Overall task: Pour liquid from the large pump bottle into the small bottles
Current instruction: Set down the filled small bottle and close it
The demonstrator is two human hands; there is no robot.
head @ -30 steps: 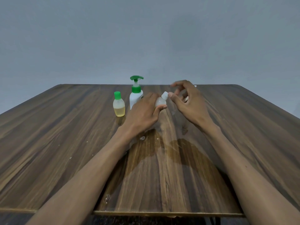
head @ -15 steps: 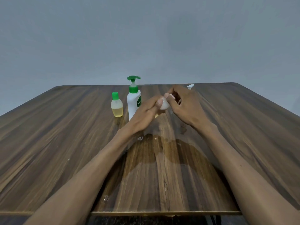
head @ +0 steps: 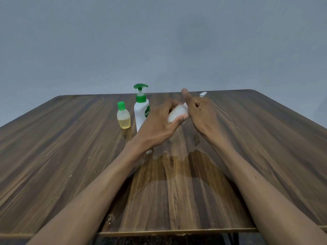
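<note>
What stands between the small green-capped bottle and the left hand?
In the head view, the large pump bottle stands between the small green-capped bottle and the left hand.

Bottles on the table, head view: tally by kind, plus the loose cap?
White pump bottle with green pump head: 1
Small clear bottle with green cap, yellow liquid: 1
Small translucent bottle in the left hand: 1
Loose white cap at the far table edge: 1
Total: 4

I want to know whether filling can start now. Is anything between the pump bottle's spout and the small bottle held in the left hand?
No object stands between them. The left hand grips the small translucent bottle just right of the pump bottle. The right hand is at the small bottle's neck; whether a cap closes it is hidden.
</note>
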